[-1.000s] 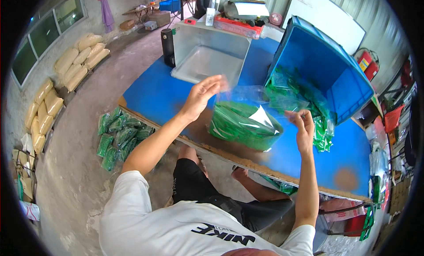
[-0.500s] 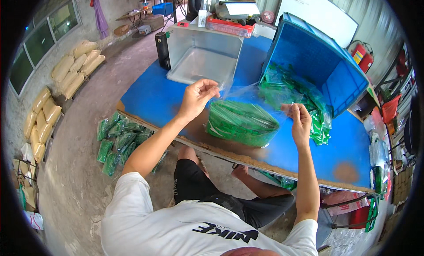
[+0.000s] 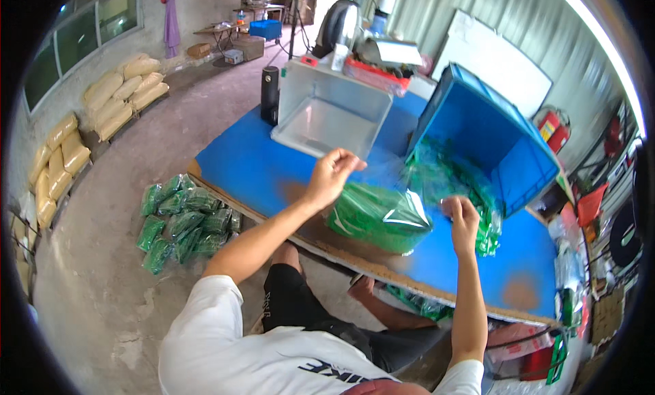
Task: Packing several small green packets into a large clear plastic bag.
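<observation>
A clear plastic bag (image 3: 383, 217) filled with thin green pieces stands near the front edge of the blue table. Its loose see-through top spreads between my hands. My left hand (image 3: 333, 177), fingers pinched, is at the upper left of the bag's mouth. On the opposite side my right hand (image 3: 462, 219) pinches the film too; motion blurs its fingertips a little. Just beyond the right hand, loose green pieces (image 3: 488, 239) spill out of a blue crate (image 3: 471, 115) lying on its side.
Behind the bag is a translucent plastic bin (image 3: 332, 122), open toward me, with a black cylinder (image 3: 270, 95) beside it. A red tray (image 3: 375, 76) of odds and ends sits on top. Packed green bags (image 3: 184, 221) are piled on the floor at left. A fire extinguisher (image 3: 552, 130) hangs at right.
The whole view has shifted, with the table now lower in the picture. The bag's near side has turned shinier and bulges more. Both hands stay at its mouth.
</observation>
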Tool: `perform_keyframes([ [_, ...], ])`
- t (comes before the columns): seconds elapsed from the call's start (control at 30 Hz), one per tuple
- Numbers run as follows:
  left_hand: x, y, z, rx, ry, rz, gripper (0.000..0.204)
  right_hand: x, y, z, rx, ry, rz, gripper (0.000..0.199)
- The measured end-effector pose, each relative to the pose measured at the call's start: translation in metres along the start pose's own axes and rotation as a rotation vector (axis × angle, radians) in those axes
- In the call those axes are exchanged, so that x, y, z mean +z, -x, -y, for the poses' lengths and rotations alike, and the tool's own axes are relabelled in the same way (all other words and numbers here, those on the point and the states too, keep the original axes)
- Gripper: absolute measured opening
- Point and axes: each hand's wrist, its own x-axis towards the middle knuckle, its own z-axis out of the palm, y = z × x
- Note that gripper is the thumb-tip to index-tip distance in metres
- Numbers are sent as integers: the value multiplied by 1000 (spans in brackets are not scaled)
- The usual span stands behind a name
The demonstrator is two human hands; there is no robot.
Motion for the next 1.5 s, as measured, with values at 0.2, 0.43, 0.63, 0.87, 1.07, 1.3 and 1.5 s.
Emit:
perform_keyframes([
  [0.2, 15, 8, 1, 26, -18, 5, 16, -14, 12, 3, 18, -14, -11, 29],
  [0.43, 16, -2, 19, 0, -67, 2, 21, -1, 18, 28, 48, 53, -55, 32],
  [0.63, -6, -19, -4, 30, 81, -7, 19, -10, 13, 34, 47, 89, -174, 34],
  [0.87, 1, -32, -45, 29, 32, 152, 23, -9, 27, 61, -28, -113, -236, 31],
  [1.07, -18, -4, -23, -102, 40, 108, 18, -14, 47, 31, -60, -79, -110, 30],
  [1.3, 4, -13, 6, 181, -271, 41, 26, 4, 22, -5, 118, -305, -277, 33],
  [1.5, 42, -19, 4, 317, -383, -108, 28, 34, -1, -8, 36, -81, -662, 33],
])
